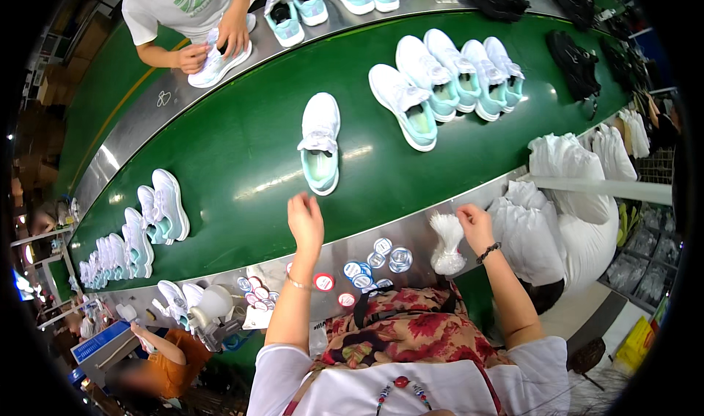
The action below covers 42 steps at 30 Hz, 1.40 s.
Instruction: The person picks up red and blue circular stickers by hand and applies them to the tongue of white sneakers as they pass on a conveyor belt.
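Observation:
My left hand (305, 219) hovers with fingers apart over the near edge of the green conveyor belt (235, 145), just below a white and mint sneaker (320, 142) lying alone mid-belt. It holds nothing. My right hand (474, 225) rests on the steel ledge (418, 234), fingertips pinching at a bundle of clear plastic ties (446, 242). Several round stickers and tape rolls (370, 262) lie on the ledge between my arms.
Several white and mint sneakers (447, 75) sit at the belt's upper right, more (147, 222) at its left. Another person's hands (213, 46) work a shoe across the belt. White stuffed bags (561, 203) stand right. A co-worker (165, 350) is lower left.

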Motion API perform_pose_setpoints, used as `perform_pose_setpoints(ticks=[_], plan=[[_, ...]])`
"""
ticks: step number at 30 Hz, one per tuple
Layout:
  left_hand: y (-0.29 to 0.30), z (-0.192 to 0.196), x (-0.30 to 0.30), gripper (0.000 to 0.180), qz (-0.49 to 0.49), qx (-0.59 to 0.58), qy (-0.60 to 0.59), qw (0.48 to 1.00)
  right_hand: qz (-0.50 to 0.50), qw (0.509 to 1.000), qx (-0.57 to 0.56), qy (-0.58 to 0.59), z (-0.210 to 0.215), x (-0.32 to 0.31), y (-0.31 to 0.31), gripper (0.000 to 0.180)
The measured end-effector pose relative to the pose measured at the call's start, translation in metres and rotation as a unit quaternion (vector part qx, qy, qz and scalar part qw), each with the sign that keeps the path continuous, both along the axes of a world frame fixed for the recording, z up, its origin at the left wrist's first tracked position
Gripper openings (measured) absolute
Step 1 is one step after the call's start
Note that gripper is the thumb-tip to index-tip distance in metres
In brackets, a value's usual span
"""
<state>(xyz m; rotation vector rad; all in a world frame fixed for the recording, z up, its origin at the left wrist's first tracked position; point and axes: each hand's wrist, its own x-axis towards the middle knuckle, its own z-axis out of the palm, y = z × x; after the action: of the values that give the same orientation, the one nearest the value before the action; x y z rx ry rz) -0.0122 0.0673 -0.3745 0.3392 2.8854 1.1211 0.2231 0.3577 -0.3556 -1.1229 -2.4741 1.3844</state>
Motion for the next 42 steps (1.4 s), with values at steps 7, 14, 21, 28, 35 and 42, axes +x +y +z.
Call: perform_pose_setpoints(ticks=[7, 14, 21, 28, 35, 42], plan=[[0.007, -0.014, 0.144, 0.009, -0.158, 0.058, -0.123, 0.978, 0.086, 0.976, 0.192, -0.049, -0.008, -0.007, -0.013, 0.007], [0.072, 0.007, 0.193, 0.016, -0.396, 0.088, -0.105, 0.908, 0.147, 0.905, 0.283, -0.281, -0.048, -0.04, -0.027, 0.018], [0.121, -0.019, 0.218, 0.03, -0.526, 0.07, -0.01, 0.848, 0.172, 0.918, 0.358, 0.012, -0.016, -0.004, -0.044, 0.011], [0.14, -0.022, 0.226, 0.026, -0.587, -0.09, -0.171, 0.786, 0.087, 0.947, 0.262, 0.163, -0.014, -0.003, -0.042, 0.004], [0.142, -0.024, 0.226, 0.034, -0.662, -0.06, -0.059, 0.745, -0.138, 0.938, -0.057, 0.314, 0.076, -0.036, -0.021, 0.01], [0.071, -0.006, 0.176, 0.017, -0.38, 0.046, -0.037, 0.923, -0.122, 0.982, -0.11, 0.093, -0.009, 0.08, -0.052, 0.016]])
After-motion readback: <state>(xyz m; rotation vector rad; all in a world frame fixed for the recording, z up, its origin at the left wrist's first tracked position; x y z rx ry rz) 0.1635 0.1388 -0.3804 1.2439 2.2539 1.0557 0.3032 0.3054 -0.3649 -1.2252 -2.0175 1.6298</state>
